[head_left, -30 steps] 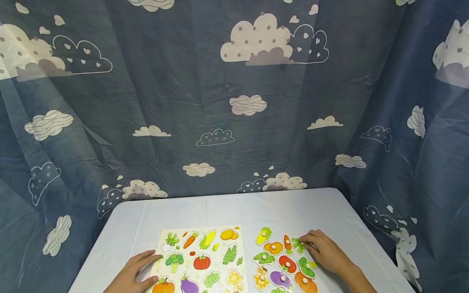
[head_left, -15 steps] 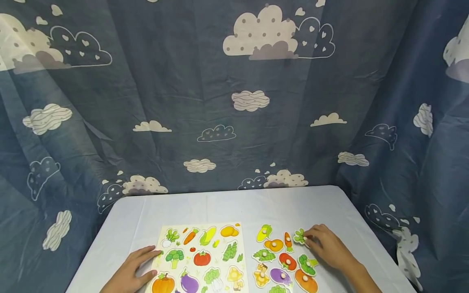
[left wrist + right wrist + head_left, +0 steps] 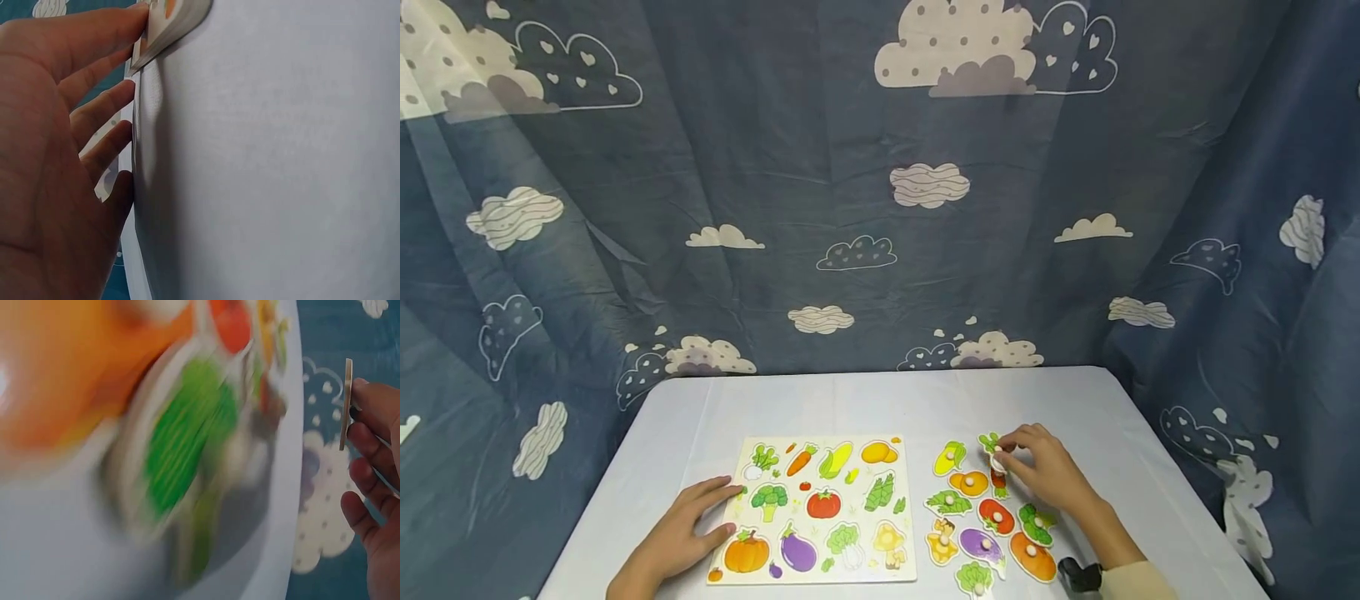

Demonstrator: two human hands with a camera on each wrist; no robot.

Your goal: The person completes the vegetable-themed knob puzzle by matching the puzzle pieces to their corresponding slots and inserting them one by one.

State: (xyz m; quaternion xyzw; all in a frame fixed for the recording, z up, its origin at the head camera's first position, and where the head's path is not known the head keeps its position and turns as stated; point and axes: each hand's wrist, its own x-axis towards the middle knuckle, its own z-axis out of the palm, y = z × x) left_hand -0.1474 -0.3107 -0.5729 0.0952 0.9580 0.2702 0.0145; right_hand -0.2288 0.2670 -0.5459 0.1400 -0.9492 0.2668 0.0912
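Note:
In the head view, my right hand (image 3: 1045, 467) pinches a turnip puzzle piece (image 3: 989, 443) with green leaves and a white root, above the carrot piece (image 3: 998, 486). The right wrist view shows the turnip piece (image 3: 346, 403) edge-on at the fingertips, off the table. My left hand (image 3: 681, 529) rests at the left edge of a puzzle board (image 3: 850, 575) printed with vegetables. Its index finger and thumb touch the board's margin, the fingers fairly straight. A turnip picture (image 3: 762, 460) lies at the board's upper left.
Right of the board lie loose knobbed pieces: corn (image 3: 950, 457), potato (image 3: 969, 483), peas (image 3: 948, 502), tomato (image 3: 996, 517), broccoli (image 3: 1036, 525), pumpkin (image 3: 1032, 557), eggplant (image 3: 981, 544), mushroom (image 3: 942, 546) and cabbage (image 3: 973, 577). They stand on a white table (image 3: 820, 404) before a cloud-patterned curtain (image 3: 820, 167).
My right hand has lifted the turnip piece from the right of the carrot piece and moved it left over it. My left hand stays at the board's edge. The head view has tilted down.

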